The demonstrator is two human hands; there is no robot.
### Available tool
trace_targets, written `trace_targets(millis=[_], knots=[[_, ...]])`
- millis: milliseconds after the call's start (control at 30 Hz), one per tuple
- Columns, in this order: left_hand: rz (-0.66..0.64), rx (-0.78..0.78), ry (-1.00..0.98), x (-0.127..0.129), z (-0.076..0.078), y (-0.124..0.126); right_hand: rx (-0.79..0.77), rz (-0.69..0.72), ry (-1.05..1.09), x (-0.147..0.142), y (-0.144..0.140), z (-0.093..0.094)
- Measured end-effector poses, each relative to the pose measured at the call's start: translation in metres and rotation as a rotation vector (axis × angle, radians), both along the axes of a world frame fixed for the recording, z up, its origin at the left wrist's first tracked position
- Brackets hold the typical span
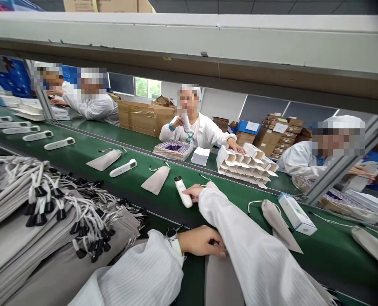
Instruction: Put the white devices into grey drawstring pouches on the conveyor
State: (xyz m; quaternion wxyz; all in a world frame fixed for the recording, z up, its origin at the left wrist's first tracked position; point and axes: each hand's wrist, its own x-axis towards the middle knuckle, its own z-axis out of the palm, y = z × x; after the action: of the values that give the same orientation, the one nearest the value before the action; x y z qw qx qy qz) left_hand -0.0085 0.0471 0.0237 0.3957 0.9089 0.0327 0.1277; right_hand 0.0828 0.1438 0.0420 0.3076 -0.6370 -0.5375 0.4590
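Note:
My right hand (193,193) reaches across the green belt, its fingers gripping the lower side of a white handheld device (180,189) with a black tip. Nearer to me, my left hand (203,241), a watch at its wrist, has its fingers curled on the upper end of a grey drawstring pouch (223,280). My right sleeve hides part of this pouch. Left of the gripped device lie another grey pouch (156,180) and a white device (123,168). To the right, a filled-looking pouch (276,221) lies beside a white-and-blue box (296,213).
A big heap of grey pouches (26,242) with white cords and black cord ends fills the near left. Several white devices (59,143) lie along the green belt (163,210). Opposite, co-workers sit by stacked open boxes (244,163). A shelf edge (189,36) spans overhead.

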Motion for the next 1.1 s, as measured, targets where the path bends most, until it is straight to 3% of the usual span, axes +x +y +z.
trace_targets(millis=[100,200,333,467,633,800,933,1000,1100], knots=[[0.001,-0.077,-0.002,0.001,0.005,0.003,0.009,0.030,0.178,0.044,-0.048,0.016],[0.033,-0.163,-0.030,0.002,0.014,0.002,0.188,0.000,0.446,0.082,-0.101,0.037],[0.048,-0.260,-0.034,0.001,0.028,-0.003,0.297,-0.020,0.553,0.103,-0.145,0.045],[0.098,-0.302,-0.060,0.001,0.036,-0.004,0.283,0.016,0.560,0.099,-0.152,0.025],[0.347,-0.238,-0.206,0.001,0.036,-0.005,0.201,0.124,0.497,0.093,-0.148,0.010],[0.354,-0.163,-0.225,0.002,0.040,-0.010,0.095,0.180,0.364,0.094,-0.152,0.009],[0.376,-0.147,-0.191,-0.001,0.050,-0.009,0.017,0.333,0.306,0.089,-0.156,0.010],[0.408,-0.110,-0.124,-0.005,0.055,-0.007,0.120,0.248,0.223,0.087,-0.157,0.014],[0.528,-0.093,0.095,-0.014,0.066,-0.010,0.519,-0.150,-0.162,0.097,-0.157,0.018]])
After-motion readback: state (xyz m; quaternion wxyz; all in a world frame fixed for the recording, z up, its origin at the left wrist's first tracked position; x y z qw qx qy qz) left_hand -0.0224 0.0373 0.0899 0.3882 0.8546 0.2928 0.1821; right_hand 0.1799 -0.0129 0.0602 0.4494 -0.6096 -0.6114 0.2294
